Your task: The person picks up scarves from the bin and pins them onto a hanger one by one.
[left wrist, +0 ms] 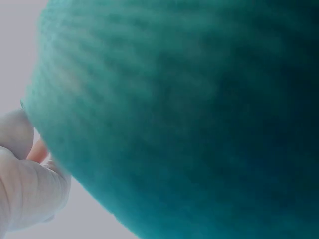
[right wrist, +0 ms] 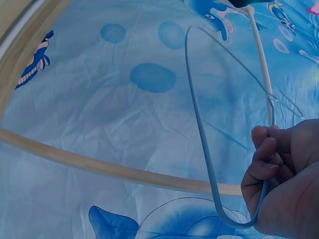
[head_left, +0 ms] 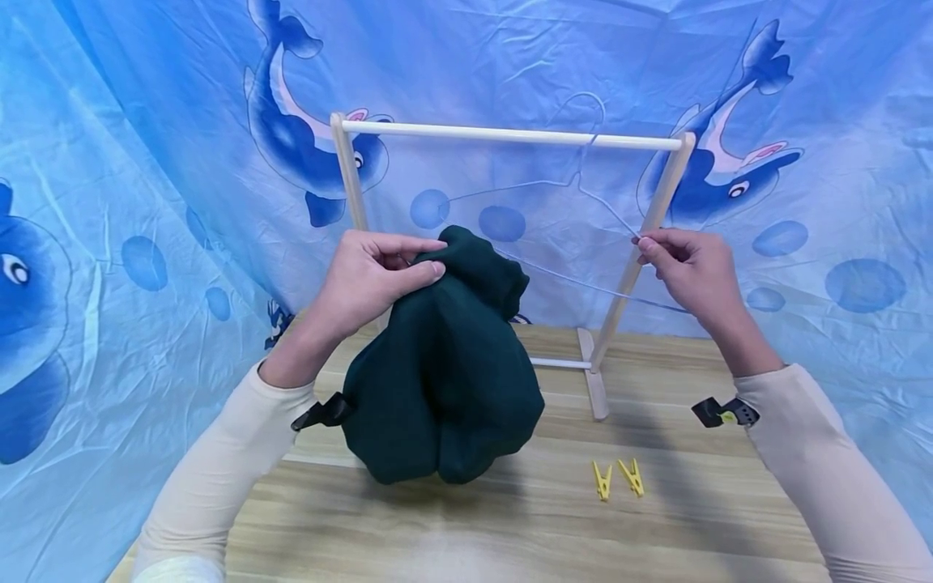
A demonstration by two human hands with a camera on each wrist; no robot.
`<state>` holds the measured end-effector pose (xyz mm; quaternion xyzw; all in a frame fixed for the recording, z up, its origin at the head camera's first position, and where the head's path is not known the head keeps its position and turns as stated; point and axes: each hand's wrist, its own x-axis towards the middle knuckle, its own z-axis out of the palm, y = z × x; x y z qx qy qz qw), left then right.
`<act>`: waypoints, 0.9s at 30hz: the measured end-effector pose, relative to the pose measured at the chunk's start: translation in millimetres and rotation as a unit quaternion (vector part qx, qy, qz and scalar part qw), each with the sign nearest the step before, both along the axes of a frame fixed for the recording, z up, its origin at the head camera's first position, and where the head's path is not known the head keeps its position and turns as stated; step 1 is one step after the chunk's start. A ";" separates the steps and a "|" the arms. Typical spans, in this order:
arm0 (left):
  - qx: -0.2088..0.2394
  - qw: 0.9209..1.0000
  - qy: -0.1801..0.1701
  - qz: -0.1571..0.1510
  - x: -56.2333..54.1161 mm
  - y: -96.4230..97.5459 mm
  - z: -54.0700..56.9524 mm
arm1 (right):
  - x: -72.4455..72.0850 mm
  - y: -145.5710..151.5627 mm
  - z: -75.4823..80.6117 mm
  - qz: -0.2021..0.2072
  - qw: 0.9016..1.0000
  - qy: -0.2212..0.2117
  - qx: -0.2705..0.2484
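Dark green garment (head_left: 466, 389) at left end of hanger (head_left: 579, 180); end hidden, inside or behind garment cannot be told. Garment's top edge pinched by left hand (head_left: 368, 271), hanger's right shoulder by right hand (head_left: 692, 271). Hanger's long axis slanted, right end lower. Rack (head_left: 510, 136) behind hanger; yellow clips (head_left: 602, 484) on surface (head_left: 539, 526) below hanger.

A curtained-off tabletop nook; whether in a home or a studio cannot be told.
In the head view, blue sheeting (head_left: 452, 48) printed with dolphins (head_left: 295, 146) hangs creased from nine o'clock through twelve to three, walling in a wood-grain tabletop (head_left: 554, 526) at six. A small wooden clothes rack (head_left: 474, 134) at twelve and yellow pegs (head_left: 602, 482) between four and five give it a laundry-corner look.
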<state>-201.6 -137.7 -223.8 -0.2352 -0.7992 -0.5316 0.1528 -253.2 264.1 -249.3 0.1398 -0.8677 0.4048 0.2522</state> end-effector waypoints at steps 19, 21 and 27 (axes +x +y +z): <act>-0.015 1.000 0.001 -0.026 11.7 -4.4 20.3 | -2.6 -15.6 -35.6 0.074 0.995 0.070 0.013; -0.015 1.000 0.006 -0.024 13.0 -4.5 22.3 | -2.1 -18.3 -39.4 0.081 0.994 0.069 0.011; -0.019 1.000 0.001 -0.020 14.1 -4.9 24.2 | -1.9 -26.9 -53.4 0.109 0.992 0.071 0.008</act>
